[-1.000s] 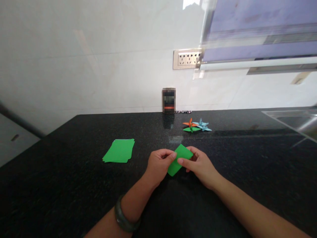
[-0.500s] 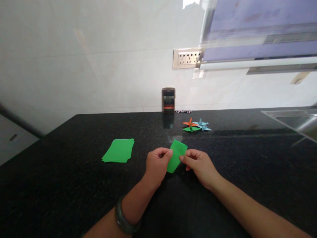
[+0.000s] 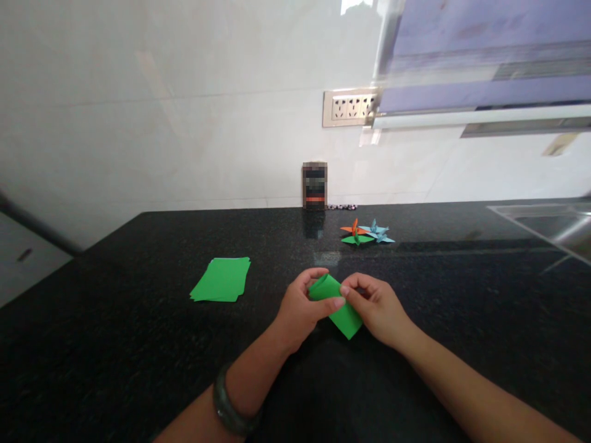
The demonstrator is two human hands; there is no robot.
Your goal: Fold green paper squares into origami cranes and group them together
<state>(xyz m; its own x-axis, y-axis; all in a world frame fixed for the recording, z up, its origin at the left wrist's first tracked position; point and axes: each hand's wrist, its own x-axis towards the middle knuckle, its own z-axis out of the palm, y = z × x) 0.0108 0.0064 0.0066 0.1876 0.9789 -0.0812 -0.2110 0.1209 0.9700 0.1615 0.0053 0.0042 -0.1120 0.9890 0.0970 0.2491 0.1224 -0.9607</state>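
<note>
A folded sheet of green paper [image 3: 347, 319] is held between my two hands above the dark counter, its upper left end curling over in a loop. My left hand [image 3: 302, 306] grips it from the left, the thumb lying across its face and the fingers behind its top edge. From the right, my right hand [image 3: 379, 306] pinches the upper right edge between thumb and fingers. Part of the paper is hidden behind the left thumb and the right hand.
On the black counter [image 3: 138, 363], a stack of green paper sheets [image 3: 221, 280] lies to the left. Several folded paper cranes [image 3: 357, 239], orange, green and light blue, sit behind my hands. A phone-like dark object [image 3: 314, 186] leans on the wall. A sink [image 3: 554, 224] is at far right.
The green paper has turned so its lower end now points down to the right, and its top has bent into a curl. My left thumb has moved across it to the right.
</note>
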